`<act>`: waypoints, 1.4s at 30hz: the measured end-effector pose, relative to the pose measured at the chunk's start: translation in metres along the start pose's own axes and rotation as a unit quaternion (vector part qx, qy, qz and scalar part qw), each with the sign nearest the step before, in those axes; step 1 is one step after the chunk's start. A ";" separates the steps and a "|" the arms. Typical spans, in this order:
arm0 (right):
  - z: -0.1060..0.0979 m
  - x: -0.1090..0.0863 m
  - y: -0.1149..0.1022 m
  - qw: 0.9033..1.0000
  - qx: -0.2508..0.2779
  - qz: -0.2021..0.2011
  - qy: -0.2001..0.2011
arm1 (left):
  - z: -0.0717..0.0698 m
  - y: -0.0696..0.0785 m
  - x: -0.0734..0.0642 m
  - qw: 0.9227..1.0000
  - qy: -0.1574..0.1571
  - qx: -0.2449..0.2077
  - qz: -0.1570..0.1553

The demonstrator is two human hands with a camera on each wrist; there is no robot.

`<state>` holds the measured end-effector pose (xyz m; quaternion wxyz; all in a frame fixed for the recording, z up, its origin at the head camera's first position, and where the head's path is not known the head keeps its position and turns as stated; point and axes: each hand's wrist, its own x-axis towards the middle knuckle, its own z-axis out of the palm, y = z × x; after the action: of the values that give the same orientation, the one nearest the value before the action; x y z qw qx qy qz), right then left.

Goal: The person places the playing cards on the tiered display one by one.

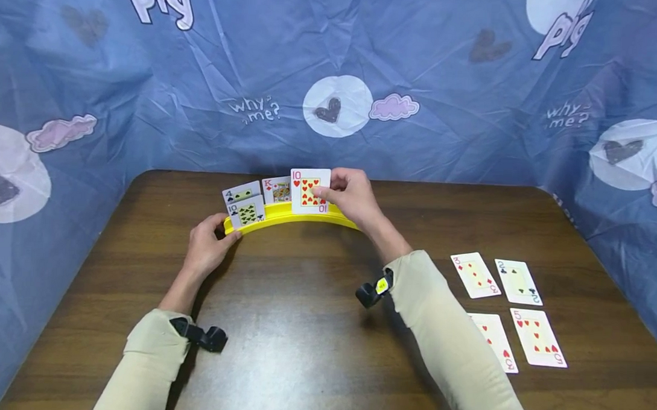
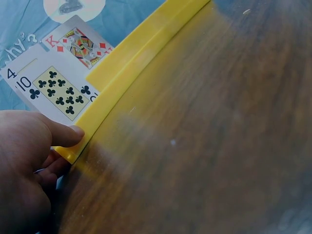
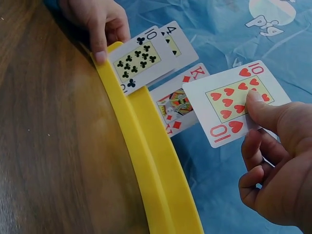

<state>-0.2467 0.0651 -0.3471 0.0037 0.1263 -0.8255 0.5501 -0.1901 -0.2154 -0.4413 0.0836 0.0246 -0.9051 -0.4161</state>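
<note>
A curved yellow card holder (image 1: 306,217) stands on the table with cards upright in it. My left hand (image 1: 206,244) pinches its left end, thumb on the front, in the left wrist view too. At that end the ten of clubs (image 1: 247,213) stands in the front slot, partly covering the four of spades (image 1: 242,192) behind it. The king of diamonds (image 1: 275,190) stands in the back slot to their right. My right hand (image 1: 356,197) pinches the ten of hearts (image 3: 229,103) between thumb and fingers. That card is apart from the holder in the right wrist view.
On the wooden table (image 1: 281,324), at the right, lie the three of diamonds (image 1: 475,275), two of clubs (image 1: 518,282), five of hearts (image 1: 538,338) and a hearts card (image 1: 494,340) partly hidden by the right sleeve. A blue printed cloth (image 1: 200,134) hangs behind the table.
</note>
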 end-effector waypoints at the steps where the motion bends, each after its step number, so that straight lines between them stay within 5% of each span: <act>1: 0.002 0.001 0.000 1.000 -0.003 -0.001 -0.001 | 0.000 0.000 0.000 1.000 -0.001 0.000 -0.001; 42: 0.054 0.020 0.027 0.998 -0.067 -0.001 0.008 | 0.001 -0.004 0.001 1.000 0.006 -0.004 0.005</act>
<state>-0.2644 0.0215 -0.3904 0.0190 0.1219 -0.8606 0.4941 -0.1909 -0.2176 -0.4447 0.0913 0.0224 -0.9029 -0.4195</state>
